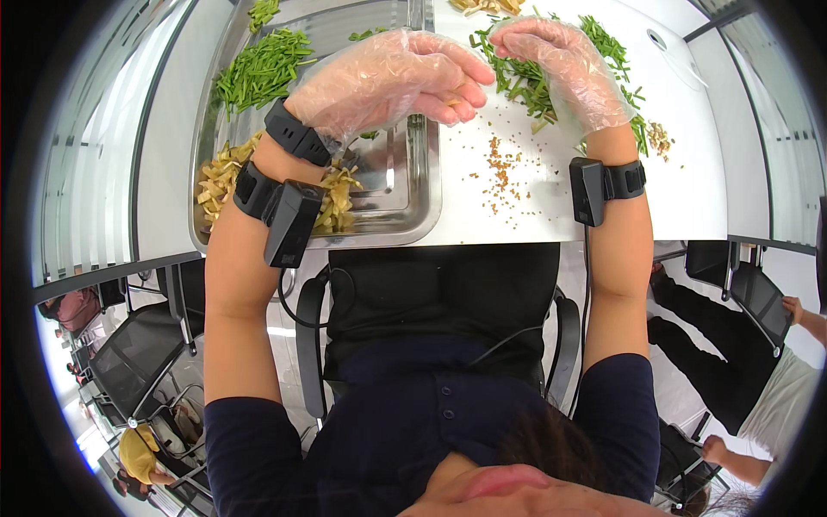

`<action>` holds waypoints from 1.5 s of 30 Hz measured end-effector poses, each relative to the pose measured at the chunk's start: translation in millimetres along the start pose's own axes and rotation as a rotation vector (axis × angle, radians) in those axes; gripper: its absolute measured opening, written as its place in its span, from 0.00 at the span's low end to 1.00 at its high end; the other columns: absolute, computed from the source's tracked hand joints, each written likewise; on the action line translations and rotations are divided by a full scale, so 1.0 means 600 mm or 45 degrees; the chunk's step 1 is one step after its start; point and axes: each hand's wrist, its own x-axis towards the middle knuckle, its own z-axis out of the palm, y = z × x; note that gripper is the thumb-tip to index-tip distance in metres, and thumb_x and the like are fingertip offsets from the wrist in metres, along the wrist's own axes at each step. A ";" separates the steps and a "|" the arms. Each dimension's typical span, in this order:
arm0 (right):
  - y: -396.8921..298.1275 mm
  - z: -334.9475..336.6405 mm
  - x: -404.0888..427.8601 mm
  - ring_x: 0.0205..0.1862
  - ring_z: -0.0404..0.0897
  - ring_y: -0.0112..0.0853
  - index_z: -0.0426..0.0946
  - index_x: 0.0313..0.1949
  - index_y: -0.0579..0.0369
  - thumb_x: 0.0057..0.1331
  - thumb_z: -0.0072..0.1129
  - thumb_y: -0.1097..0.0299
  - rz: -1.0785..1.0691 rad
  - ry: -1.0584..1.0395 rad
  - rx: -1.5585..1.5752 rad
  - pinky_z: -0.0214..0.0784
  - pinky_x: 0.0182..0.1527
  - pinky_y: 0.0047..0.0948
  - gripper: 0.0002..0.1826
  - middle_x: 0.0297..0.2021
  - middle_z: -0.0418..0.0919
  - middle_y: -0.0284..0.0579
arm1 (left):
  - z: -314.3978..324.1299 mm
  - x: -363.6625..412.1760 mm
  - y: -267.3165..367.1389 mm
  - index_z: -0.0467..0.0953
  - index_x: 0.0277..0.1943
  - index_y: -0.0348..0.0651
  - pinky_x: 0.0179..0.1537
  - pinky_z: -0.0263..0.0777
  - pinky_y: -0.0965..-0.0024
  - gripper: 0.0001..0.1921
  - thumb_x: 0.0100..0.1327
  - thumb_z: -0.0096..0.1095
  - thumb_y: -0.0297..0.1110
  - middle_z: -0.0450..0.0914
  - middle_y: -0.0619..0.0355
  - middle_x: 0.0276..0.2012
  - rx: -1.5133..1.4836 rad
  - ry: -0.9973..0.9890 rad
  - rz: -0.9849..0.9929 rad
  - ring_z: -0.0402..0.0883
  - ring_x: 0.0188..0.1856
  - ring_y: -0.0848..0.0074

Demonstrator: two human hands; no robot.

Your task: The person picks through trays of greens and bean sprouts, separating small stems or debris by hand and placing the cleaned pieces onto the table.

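Observation:
My left hand (394, 81), in a clear plastic glove, hovers over the right rim of a stainless steel tray (423, 174). Its fingers are loosely bent and apart, and a tiny pale yellow bit shows among the fingertips. Chopped green stems (265, 68) lie in the tray, beyond my left wrist. Yellowish-brown cut pieces (223, 178) fill its near left corner, partly hidden by my forearm. My right hand (562, 68), gloved the same way, curls over loose chopped green stems (530, 87) on the white table (688, 187). What its fingertips touch is hidden.
Orange-brown granules (499, 168) are scattered on the table between my forearms. A small heap of pale bits (659, 139) lies right of my right wrist. Yellowish pieces (488, 6) sit at the far edge. Strapped wrist devices (294, 223) trail cables. Another person (769, 381) stands right.

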 end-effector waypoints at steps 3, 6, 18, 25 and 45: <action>-0.002 0.002 0.000 0.49 0.85 0.30 0.86 0.48 0.59 0.71 0.64 0.60 -0.002 -0.006 -0.021 0.73 0.59 0.30 0.16 0.43 0.88 0.43 | -0.009 0.000 -0.006 0.81 0.51 0.33 0.41 0.80 0.77 0.14 0.71 0.65 0.35 0.85 0.56 0.37 -0.007 -0.039 0.025 0.83 0.36 0.78; 0.000 -0.001 0.001 0.49 0.85 0.29 0.87 0.47 0.58 0.71 0.64 0.60 -0.015 -0.025 -0.028 0.73 0.59 0.29 0.15 0.42 0.88 0.42 | -0.012 0.000 -0.008 0.82 0.49 0.35 0.40 0.80 0.78 0.12 0.71 0.65 0.35 0.85 0.57 0.35 -0.016 -0.076 0.023 0.83 0.36 0.79; -0.001 0.000 -0.001 0.49 0.84 0.30 0.86 0.48 0.58 0.70 0.64 0.59 0.018 -0.011 -0.055 0.73 0.59 0.30 0.16 0.42 0.88 0.42 | 0.001 -0.003 0.000 0.83 0.48 0.36 0.42 0.81 0.77 0.13 0.71 0.67 0.38 0.86 0.56 0.39 0.062 -0.020 -0.017 0.85 0.39 0.79; -0.002 -0.003 -0.002 0.50 0.84 0.31 0.86 0.47 0.61 0.70 0.64 0.60 -0.015 -0.019 0.077 0.72 0.59 0.31 0.16 0.44 0.87 0.44 | 0.026 -0.002 0.010 0.83 0.44 0.37 0.36 0.76 0.78 0.10 0.70 0.66 0.35 0.84 0.59 0.35 0.436 -0.015 -0.056 0.81 0.34 0.82; -0.022 -0.002 -0.004 0.47 0.80 0.27 0.83 0.47 0.65 0.72 0.62 0.64 0.126 -0.094 0.247 0.71 0.54 0.27 0.15 0.42 0.85 0.42 | 0.030 0.010 -0.012 0.77 0.36 0.42 0.35 0.69 0.77 0.04 0.60 0.64 0.30 0.76 0.65 0.30 0.302 -0.134 -0.108 0.72 0.30 0.83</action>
